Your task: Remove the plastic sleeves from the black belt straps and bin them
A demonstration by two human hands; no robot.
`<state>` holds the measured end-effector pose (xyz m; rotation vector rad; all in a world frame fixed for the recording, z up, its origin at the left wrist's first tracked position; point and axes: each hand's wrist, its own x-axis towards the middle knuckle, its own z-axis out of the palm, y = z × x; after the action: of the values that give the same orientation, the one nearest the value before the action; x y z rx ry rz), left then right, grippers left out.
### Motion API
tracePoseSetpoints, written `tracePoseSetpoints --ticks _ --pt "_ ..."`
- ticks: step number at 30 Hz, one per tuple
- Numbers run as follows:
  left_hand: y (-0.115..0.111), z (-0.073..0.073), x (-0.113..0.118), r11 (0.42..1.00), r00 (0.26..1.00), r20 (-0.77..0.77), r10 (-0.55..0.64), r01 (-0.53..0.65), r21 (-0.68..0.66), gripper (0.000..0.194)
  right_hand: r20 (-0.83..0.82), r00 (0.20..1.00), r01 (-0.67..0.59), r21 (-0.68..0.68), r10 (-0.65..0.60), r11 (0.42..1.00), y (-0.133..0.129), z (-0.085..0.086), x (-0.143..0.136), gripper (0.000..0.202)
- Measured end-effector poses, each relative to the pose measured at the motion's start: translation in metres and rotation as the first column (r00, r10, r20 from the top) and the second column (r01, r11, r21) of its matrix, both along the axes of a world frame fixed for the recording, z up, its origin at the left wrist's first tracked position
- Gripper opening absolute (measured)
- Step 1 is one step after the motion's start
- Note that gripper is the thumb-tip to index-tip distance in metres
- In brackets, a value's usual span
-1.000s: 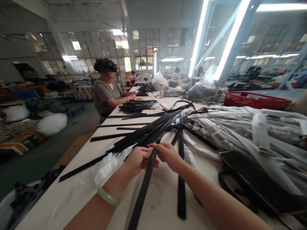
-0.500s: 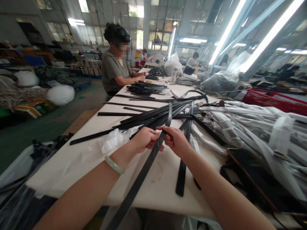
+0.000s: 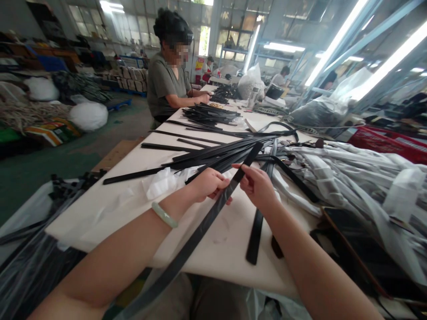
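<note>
Bangle [image 3: 164,216], one, encircles the left wrist [image 3: 179,201]. Left hand [image 3: 207,183]: grip pinches one black strap [image 3: 200,229], slanting over the near edge of the counter [image 3: 227,251]. Right hand [image 3: 258,186]: grip pinches near the strap's upper end. Versus the earlier frame, both hands stand farther apart.

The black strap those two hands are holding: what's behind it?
Behind the held strap are the pale tabletop, piled black straps near its upper end, and the person's lap lower down. Whatever the strap, left hand or right hand covers can't be seen.
</note>
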<state>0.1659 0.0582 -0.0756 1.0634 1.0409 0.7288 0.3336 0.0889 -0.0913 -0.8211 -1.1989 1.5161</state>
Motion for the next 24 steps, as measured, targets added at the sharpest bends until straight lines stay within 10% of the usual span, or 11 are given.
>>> tracePoseSetpoints --ticks 4,10,24 --pt "-0.001 0.001 0.003 1.0 1.0 -0.009 -0.019 0.019 -0.006 0.031 -0.052 0.989 0.138 0.039 -0.136 0.99 0.01 0.0 0.01 0.033" --pt "0.002 0.003 -0.001 0.991 0.992 -0.033 0.125 -0.123 0.057 0.032 0.129 0.992 -0.002 0.053 -0.005 0.999 -0.007 -0.01 -0.006 0.04" --pt "-0.003 0.007 -0.007 0.993 0.999 -0.014 -0.047 0.049 0.105 0.039 0.384 0.901 0.091 0.29 -0.203 0.953 -0.017 -0.001 -0.006 0.044"
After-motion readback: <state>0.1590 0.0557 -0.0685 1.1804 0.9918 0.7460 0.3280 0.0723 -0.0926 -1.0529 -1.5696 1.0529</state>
